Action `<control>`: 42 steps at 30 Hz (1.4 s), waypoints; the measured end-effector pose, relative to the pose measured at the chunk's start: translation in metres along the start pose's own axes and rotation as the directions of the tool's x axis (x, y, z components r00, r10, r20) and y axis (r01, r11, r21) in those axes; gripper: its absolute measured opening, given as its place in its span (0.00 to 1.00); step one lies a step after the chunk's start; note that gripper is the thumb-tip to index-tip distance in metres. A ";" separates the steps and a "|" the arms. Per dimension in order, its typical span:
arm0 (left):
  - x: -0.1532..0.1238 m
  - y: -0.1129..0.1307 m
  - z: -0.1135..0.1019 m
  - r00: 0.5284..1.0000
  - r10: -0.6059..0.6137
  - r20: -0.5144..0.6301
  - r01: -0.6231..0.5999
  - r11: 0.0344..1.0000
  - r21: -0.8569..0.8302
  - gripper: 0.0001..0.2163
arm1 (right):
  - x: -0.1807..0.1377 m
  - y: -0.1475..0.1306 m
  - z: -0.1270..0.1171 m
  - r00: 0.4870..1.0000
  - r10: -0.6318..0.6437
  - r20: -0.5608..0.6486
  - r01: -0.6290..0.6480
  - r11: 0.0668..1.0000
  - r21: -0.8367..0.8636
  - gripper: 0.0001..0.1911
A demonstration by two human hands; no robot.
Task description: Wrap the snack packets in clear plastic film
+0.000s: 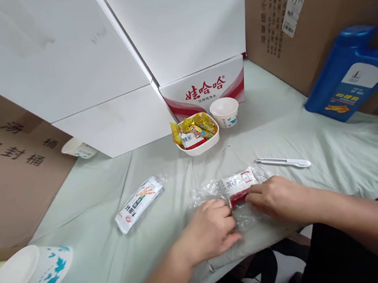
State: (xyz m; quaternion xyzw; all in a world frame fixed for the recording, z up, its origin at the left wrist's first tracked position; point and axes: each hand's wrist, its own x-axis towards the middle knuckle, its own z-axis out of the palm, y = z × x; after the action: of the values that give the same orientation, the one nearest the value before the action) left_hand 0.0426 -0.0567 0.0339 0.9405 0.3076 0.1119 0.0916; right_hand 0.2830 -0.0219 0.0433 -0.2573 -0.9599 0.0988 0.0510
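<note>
A red-and-white snack packet [239, 182] lies on crinkled clear plastic film [203, 192] close to the table's front edge. The curled fingers of my left hand [209, 230] are on the film just left of the packet, with the thumb pointing right. My right hand [280, 196] grips the packet's lower right corner; its fingertips touch the red part. Behind my right hand lies a white utility knife [284, 162]. Off to the left rests a long white printed packet [139, 204] in clear wrapping.
A white bowl [203, 149] of yellow-wrapped snacks stands beside a paper cup [225, 112] in front of white boxes [183, 21]. A blue bottle [350, 76] leans at the right against a cardboard box [272, 11]. One large paper tub [48, 274] is at the left front.
</note>
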 end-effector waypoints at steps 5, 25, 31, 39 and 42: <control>0.005 -0.002 0.009 0.993 -0.116 -0.035 0.115 0.993 -0.023 0.12 | 0.008 0.017 0.009 0.964 0.145 -0.222 -0.170 0.981 -0.094 0.21; 0.004 -0.047 -0.003 0.568 -0.485 -0.665 0.516 0.839 -0.171 0.13 | 0.021 0.047 0.044 0.978 0.204 -0.038 -0.191 0.958 0.214 0.66; 0.019 -0.128 -0.065 0.336 -0.448 -0.828 0.745 0.665 -0.058 0.17 | 0.022 0.042 0.039 0.982 0.190 -0.009 -0.187 0.972 0.145 0.58; 0.080 -0.162 -0.053 0.515 -0.604 -0.608 0.715 0.694 -0.084 0.15 | 0.020 0.040 0.035 0.978 0.203 0.054 -0.208 0.971 0.118 0.54; 0.069 -0.145 -0.054 0.483 -0.561 -0.673 0.683 0.722 -0.112 0.13 | 0.019 0.039 0.034 0.980 0.186 0.067 -0.193 0.975 0.111 0.53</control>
State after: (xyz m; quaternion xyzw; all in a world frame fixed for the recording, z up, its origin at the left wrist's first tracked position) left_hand 0.0011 0.1049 0.0618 0.6622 0.6470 0.3714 -0.0708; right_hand 0.2805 0.0157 0.0028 -0.3415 -0.9245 0.1668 0.0292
